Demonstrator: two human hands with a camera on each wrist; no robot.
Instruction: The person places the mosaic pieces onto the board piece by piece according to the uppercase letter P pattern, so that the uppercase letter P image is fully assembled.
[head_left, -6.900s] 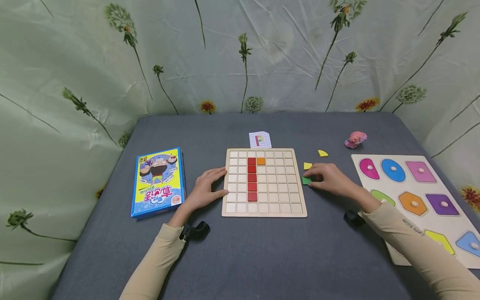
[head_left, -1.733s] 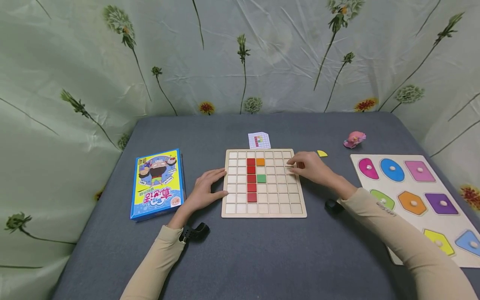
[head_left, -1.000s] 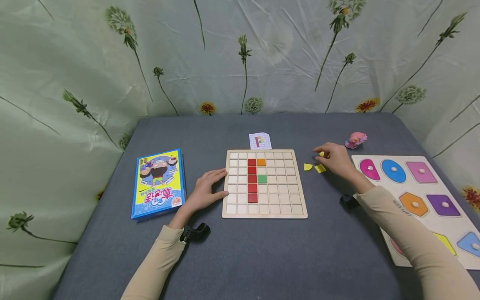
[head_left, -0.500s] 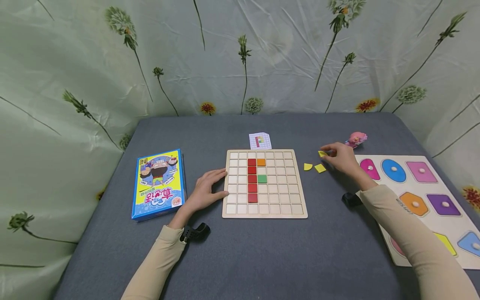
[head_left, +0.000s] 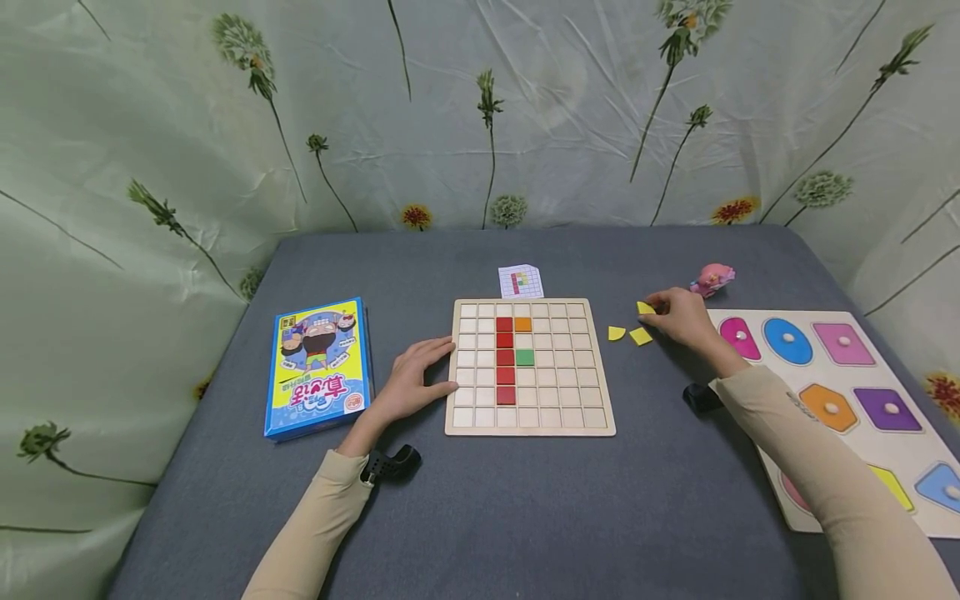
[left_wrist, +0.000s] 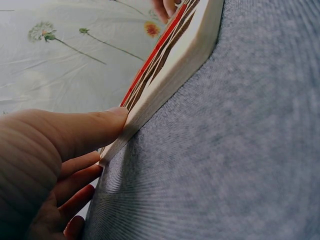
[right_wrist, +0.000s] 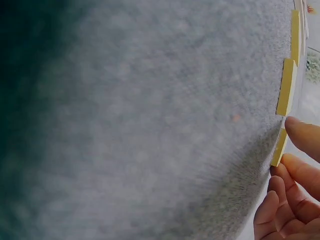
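Observation:
A wooden grid board [head_left: 528, 423] lies on the table, with a column of several red squares [head_left: 506, 357], an orange square [head_left: 522, 324] and a green square [head_left: 524, 357]. My left hand [head_left: 408, 379] rests against its left edge; in the left wrist view the thumb [left_wrist: 95, 130] touches the rim. To the right of the board, my right hand [head_left: 682, 318] pinches a yellow quarter-circle piece [head_left: 644, 307] at the table top. In the right wrist view, thumb and forefinger sit at the ends of that piece [right_wrist: 279, 147]. Two more yellow pieces [head_left: 641, 337] lie close by.
A card with a small coloured grid pattern [head_left: 521, 282] lies behind the board. The blue and yellow box [head_left: 318, 367] is at left. A pink figurine [head_left: 713, 279] stands beyond my right hand, and a knobbed shape puzzle [head_left: 798, 425] lies partly beneath my right forearm.
The green square went from beside the board into the grid. My right hand left the board's right edge for the yellow quarter-circle, then shifted slightly right. My left hand stayed put.

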